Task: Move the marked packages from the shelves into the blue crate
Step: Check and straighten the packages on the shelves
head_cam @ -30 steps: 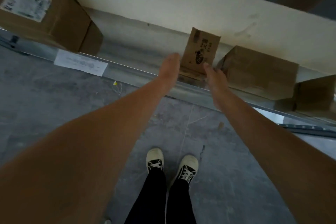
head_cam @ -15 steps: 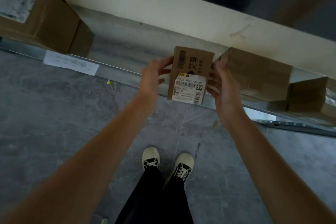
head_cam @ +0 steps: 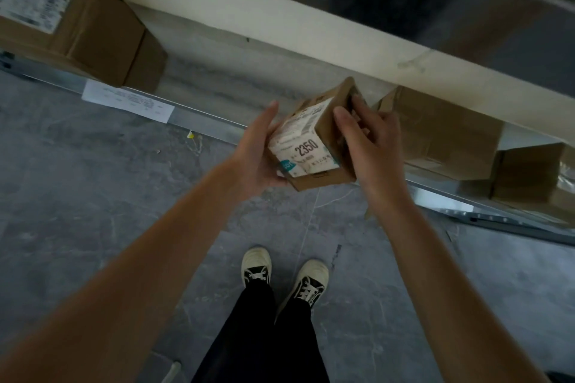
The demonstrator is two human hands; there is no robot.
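Observation:
A small brown cardboard package (head_cam: 323, 146) with a white label reading 2350 is held in the air in front of the low shelf (head_cam: 205, 121). My left hand (head_cam: 261, 152) cups its left side and underside. My right hand (head_cam: 370, 137) grips its right side, fingers spread over the cardboard. The package is tilted, label face turned up toward me. The blue crate is not in view.
A large labelled brown box (head_cam: 77, 25) sits on the shelf at left. Two more brown boxes (head_cam: 441, 134) (head_cam: 529, 171) sit at right. A white paper tag (head_cam: 127, 99) hangs on the shelf's metal edge. A pale beam (head_cam: 249, 12) runs above. Grey floor and my shoes (head_cam: 283, 270) lie below.
Both hands have pulled the small package off the shelf toward me and turned it, so a different label, reading 2350, now faces up.

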